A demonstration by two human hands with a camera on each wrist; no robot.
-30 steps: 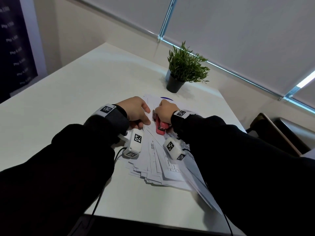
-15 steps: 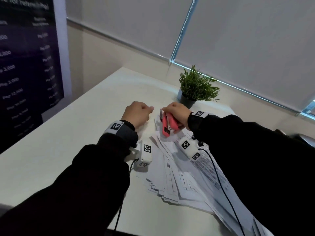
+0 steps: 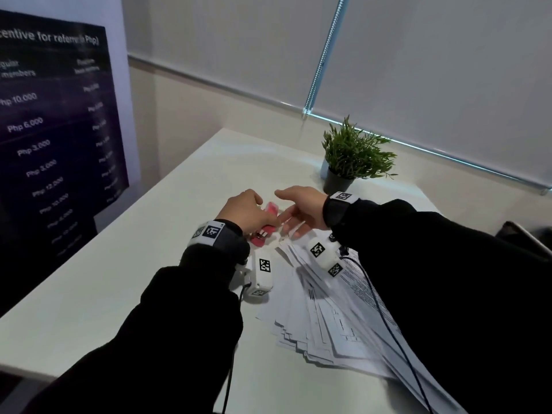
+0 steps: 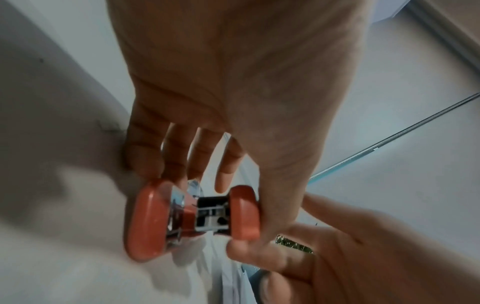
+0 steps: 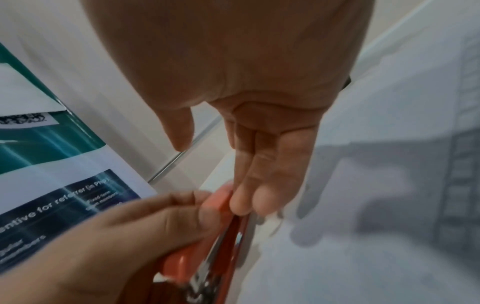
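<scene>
A red stapler [image 3: 265, 225] is held above the far end of a fanned stack of printed papers [image 3: 328, 318]. My left hand [image 3: 252, 215] grips it, fingers on one side and thumb on the other, as the left wrist view shows around the stapler [image 4: 192, 220]. My right hand [image 3: 295, 218] is beside it with straight fingers. In the right wrist view its fingertips [image 5: 244, 203] touch the stapler's [image 5: 221, 236] front end, and the thumb stands apart.
The white table [image 3: 149, 264] carries a small potted plant [image 3: 352, 156] at the back near the window blinds. A dark poster [image 3: 44, 130] stands to the left. A dark chair [image 3: 525, 237] shows at the right edge.
The stapler went from my right hand's grip into my left hand. My right hand opened its fingers. The head view has lifted and turned left.
</scene>
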